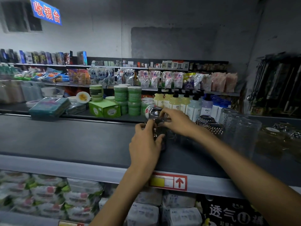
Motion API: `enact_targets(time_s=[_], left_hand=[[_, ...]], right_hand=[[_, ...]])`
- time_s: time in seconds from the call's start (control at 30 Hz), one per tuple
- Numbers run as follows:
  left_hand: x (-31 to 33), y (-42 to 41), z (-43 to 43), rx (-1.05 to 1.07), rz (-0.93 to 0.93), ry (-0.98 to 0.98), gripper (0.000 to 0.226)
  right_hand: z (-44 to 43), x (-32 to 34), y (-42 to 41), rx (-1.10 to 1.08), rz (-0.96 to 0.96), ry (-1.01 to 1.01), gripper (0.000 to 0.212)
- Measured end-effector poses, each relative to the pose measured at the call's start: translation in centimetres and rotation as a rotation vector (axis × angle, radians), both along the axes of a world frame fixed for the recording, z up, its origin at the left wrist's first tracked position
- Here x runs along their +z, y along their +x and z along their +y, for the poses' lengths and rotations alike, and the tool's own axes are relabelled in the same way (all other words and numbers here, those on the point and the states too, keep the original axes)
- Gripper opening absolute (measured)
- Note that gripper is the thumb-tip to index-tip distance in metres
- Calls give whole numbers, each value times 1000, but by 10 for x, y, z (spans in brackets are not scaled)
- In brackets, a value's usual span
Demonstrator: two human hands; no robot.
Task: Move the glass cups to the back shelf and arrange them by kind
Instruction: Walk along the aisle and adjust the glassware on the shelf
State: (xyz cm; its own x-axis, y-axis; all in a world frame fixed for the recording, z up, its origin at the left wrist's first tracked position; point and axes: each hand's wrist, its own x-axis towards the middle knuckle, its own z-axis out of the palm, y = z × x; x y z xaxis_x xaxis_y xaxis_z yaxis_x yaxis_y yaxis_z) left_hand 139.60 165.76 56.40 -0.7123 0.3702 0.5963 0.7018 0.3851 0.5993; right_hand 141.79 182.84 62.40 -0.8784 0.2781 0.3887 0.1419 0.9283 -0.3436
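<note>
A dark textured glass cup (pixel 158 133) stands on the dark top shelf (pixel 65 141). My left hand (pixel 145 142) grips its side, and my right hand (pixel 176 121) pinches its rim from the right. Just behind it another dark glass cup (pixel 155 112) shows, partly hidden by my fingers. To the right stand a studded dark cup (pixel 210 126), tall clear textured glasses (pixel 241 132) and amber glasses (pixel 273 141).
Green jars (pixel 134 99) and a green box (pixel 105 109) sit on the shelf behind, with pump bottles (pixel 184 101) to their right. A teal pack (pixel 49 106) lies at the left. Wrapped packs fill the lower shelf (pixel 48 196) under a price label (pixel 168 181).
</note>
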Motion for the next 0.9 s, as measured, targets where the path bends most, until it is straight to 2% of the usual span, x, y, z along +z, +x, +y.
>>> enact_targets(time_s=[0.17, 0.27, 0.43, 0.53, 0.9], left_hand=[[2, 2, -31, -63, -21, 154, 27], [10, -6, -53, 5, -14, 207, 26], [17, -35, -78, 124, 30, 119, 27], [15, -53, -83, 160, 29, 69, 30], [13, -84, -82, 211, -20, -16, 33]], right_hand=[[-20, -12, 1, -48, 86, -28, 30], [-28, -18, 3, -94, 174, -97, 31], [-38, -16, 28, -221, 402, -170, 30], [-45, -13, 49, -215, 514, -189, 28], [-64, -35, 83, -170, 549, -300, 28]])
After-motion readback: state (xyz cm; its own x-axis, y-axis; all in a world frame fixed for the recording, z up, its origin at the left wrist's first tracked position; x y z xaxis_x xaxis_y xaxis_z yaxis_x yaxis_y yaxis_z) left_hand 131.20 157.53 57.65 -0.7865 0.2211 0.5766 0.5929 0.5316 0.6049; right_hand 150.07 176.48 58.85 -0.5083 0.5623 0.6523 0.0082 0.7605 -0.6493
